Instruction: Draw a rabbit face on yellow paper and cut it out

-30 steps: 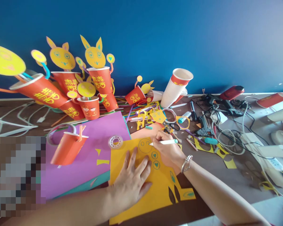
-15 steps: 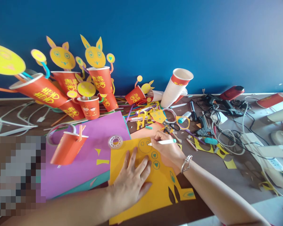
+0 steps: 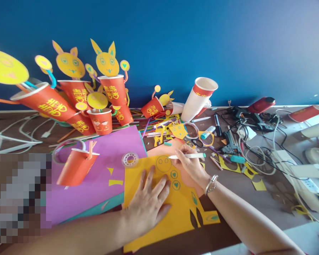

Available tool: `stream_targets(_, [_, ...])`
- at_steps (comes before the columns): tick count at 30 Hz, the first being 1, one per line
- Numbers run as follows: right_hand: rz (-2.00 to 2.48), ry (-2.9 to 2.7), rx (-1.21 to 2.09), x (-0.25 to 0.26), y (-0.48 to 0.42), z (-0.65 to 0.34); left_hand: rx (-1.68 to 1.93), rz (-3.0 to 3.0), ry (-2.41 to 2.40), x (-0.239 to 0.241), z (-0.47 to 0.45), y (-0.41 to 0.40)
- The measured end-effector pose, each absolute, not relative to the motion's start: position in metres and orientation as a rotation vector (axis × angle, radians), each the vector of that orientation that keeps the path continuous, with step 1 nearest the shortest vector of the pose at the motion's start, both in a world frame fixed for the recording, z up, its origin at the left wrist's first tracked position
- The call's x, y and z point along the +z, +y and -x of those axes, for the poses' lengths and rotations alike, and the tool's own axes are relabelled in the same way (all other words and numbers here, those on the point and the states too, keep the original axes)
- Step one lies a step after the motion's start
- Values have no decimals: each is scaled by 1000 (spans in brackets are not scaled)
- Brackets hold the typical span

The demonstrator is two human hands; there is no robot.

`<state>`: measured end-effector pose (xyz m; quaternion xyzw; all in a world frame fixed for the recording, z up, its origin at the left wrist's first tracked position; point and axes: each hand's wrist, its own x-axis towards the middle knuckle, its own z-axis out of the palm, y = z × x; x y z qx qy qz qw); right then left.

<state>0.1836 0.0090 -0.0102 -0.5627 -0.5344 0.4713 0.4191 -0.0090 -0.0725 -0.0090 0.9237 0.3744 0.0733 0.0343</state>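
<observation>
My left hand (image 3: 149,203) lies flat with fingers spread on an orange-yellow paper sheet (image 3: 175,216), holding it down. My right hand (image 3: 187,166) is closed on a white marker with a teal end (image 3: 188,156), its tip near the upper right edge of a drawn round face (image 3: 163,164) on the sheet. Two small circles with teal hearts (image 3: 175,180) are drawn below the face. A bracelet sits on my right wrist. A clear tape roll (image 3: 130,159) rests just left of the sheet's top corner.
A purple sheet (image 3: 103,177) lies to the left with a tipped red cup (image 3: 77,166) on it. Red cups with yellow rabbit heads (image 3: 107,76) stand at the back left. A stack of paper cups (image 3: 198,97), scissors, scraps, a glue gun (image 3: 230,140) and cables fill the right.
My right hand has lifted and shifted the marker slightly up and right, from inside the drawn face to its upper right edge. My left hand has stayed put.
</observation>
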Motion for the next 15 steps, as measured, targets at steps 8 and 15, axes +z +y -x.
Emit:
stream_targets(8, [1336, -1421, 1222, -8, 9, -179, 202, -2822, 1127, -11, 9, -71])
stream_targets(15, [1396, -1351, 1212, -5, 7, -176, 207, -2813, 1179, -6, 8, -71])
